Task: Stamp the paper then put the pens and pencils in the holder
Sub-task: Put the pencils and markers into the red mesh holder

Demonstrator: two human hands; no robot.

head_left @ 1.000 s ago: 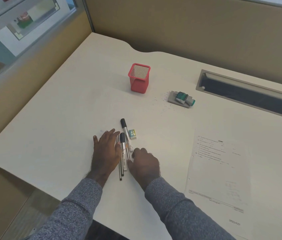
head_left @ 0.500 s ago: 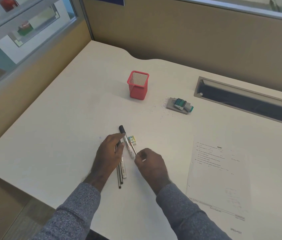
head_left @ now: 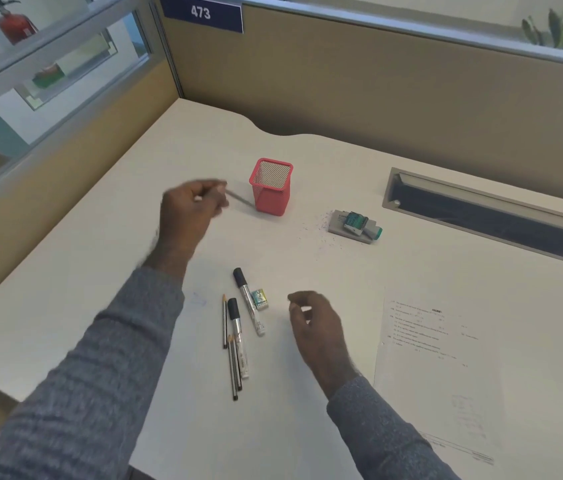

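Note:
A red mesh holder (head_left: 270, 186) stands upright on the white desk (head_left: 65, 306). My left hand (head_left: 188, 211) is raised just left of it, blurred, pinching a thin pencil (head_left: 238, 199) whose tip points toward the holder. My right hand (head_left: 318, 323) hovers above the desk with fingers loosely curled and nothing in it. Between my arms lie two black-capped markers (head_left: 249, 301) and several pencils (head_left: 233, 365). A printed paper (head_left: 439, 372) lies at the right. The stamp (head_left: 356, 223) rests on its grey pad beyond.
A small eraser (head_left: 260, 298) lies beside the markers. A recessed cable slot (head_left: 494, 216) runs along the desk's right back. Tan partition walls (head_left: 342, 81) enclose the desk at back and left. The desk's front edge is close to my body.
My left hand has lifted off the pile with one pencil and swung up toward the holder. My right hand has drawn back to the right. The view has tilted upward.

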